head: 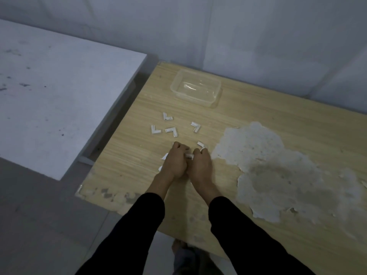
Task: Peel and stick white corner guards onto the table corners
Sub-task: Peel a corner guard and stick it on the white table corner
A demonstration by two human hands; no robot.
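Observation:
My left hand (175, 160) and my right hand (200, 163) are pressed together over the wooden table (127, 155), fingers curled. Between their fingertips they pinch a small white corner guard (189, 155). Several more white L-shaped corner guards (171, 131) lie loose on the wood just beyond my hands, one (200, 144) close to my right fingers. White scraps (164, 156) peek out from under my left hand. The table's near left corner (79, 190) is chipped and bare.
A clear plastic container (195, 90) stands near the table's far edge, with nothing inside that I can see. A large patch of peeled veneer (278, 171) covers the right side. A white-topped table (49, 96) stands to the left across a narrow gap.

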